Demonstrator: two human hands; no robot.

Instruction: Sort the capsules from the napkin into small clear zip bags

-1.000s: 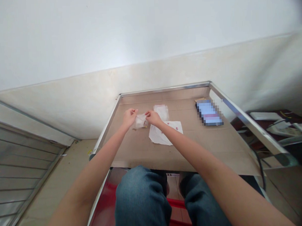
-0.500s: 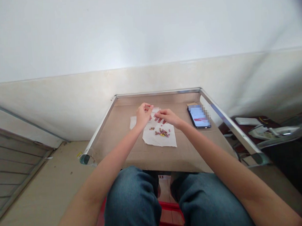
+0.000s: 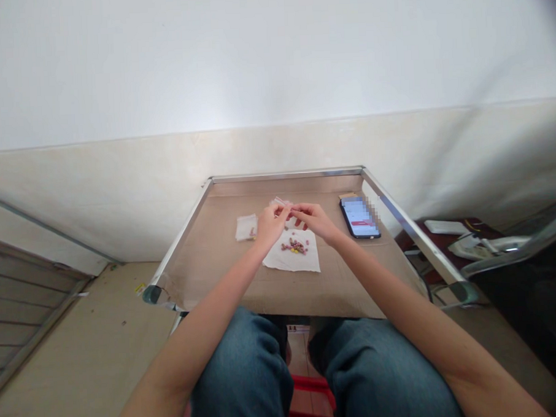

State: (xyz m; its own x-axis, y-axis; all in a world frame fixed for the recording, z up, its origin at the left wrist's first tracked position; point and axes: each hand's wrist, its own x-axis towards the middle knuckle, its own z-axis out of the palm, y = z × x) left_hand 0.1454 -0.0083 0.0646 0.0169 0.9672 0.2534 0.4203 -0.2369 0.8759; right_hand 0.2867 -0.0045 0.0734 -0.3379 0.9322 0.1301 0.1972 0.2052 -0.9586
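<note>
Small clear bag (image 3: 280,202) is held up just above the table, between the two hands and over the far edge of a white paper sheet (image 3: 293,261). The left hand (image 3: 270,221) pinches the bag's left side between thumb and fingertips, the rest of the hand curled in. The right hand (image 3: 314,219) comes in from the other side with its fingers drawn narrow, and its fingertips (image 3: 295,211) meet the bag's right edge, almost touching those of the left hand. What is inside the bag is too small and blurred to tell. Right below the hands, a loose heap of small beads (image 3: 295,248), mostly pink and dark red with a bit of yellow, lies on the paper sheet. A second small bag (image 3: 246,227) lies flat to the left of the left hand, just beside the sheet. A phone (image 3: 359,217) with its screen lit lies to the right, well apart from the paper, near the table's right rail. All of it rests on a brown, cardboard-covered table with a shiny metal rim (image 3: 398,212), set against a pale wall; the person's knees in blue jeans (image 3: 248,376) show at the near edge.
</note>
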